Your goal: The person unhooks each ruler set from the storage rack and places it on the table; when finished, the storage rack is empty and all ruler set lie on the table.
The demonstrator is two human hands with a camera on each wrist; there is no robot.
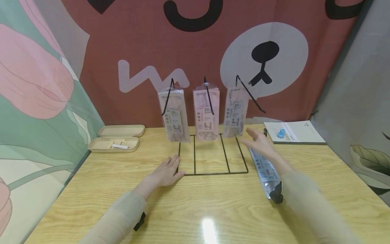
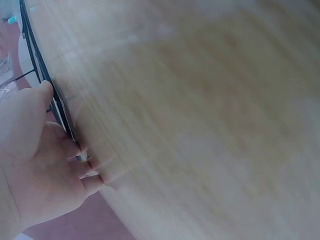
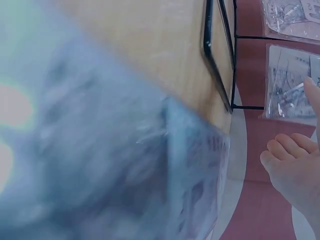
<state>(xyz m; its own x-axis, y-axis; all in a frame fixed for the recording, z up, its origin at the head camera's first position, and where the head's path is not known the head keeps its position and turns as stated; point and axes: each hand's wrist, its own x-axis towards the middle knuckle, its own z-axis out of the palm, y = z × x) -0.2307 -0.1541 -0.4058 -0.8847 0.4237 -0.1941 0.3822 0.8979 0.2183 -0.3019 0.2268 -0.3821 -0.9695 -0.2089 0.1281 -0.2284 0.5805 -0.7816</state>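
A black wire rack (image 1: 213, 174) stands on the table with three prongs rising at its back. From the prongs hang a whitish clear packet (image 1: 174, 118) at left, a pink packet (image 1: 207, 117) in the middle and a grey packet (image 1: 235, 113) at right. My left hand (image 1: 167, 172) rests at the rack's front left corner, fingers extended; the left wrist view shows its fingertips at the black wire. Fingers spread, my right hand (image 1: 261, 145) hovers beside the grey packet's lower end, holding nothing. Beneath that forearm lies a blue packet (image 1: 264, 169), partly hidden.
At the back left sits an opened beige case (image 1: 92, 145) with small pieces inside and its lid half (image 1: 122, 130) behind. A notebook (image 1: 304, 132) carrying a small blue object (image 1: 281, 133) lies back right. A printed cloth (image 1: 195, 51) hangs behind the table.
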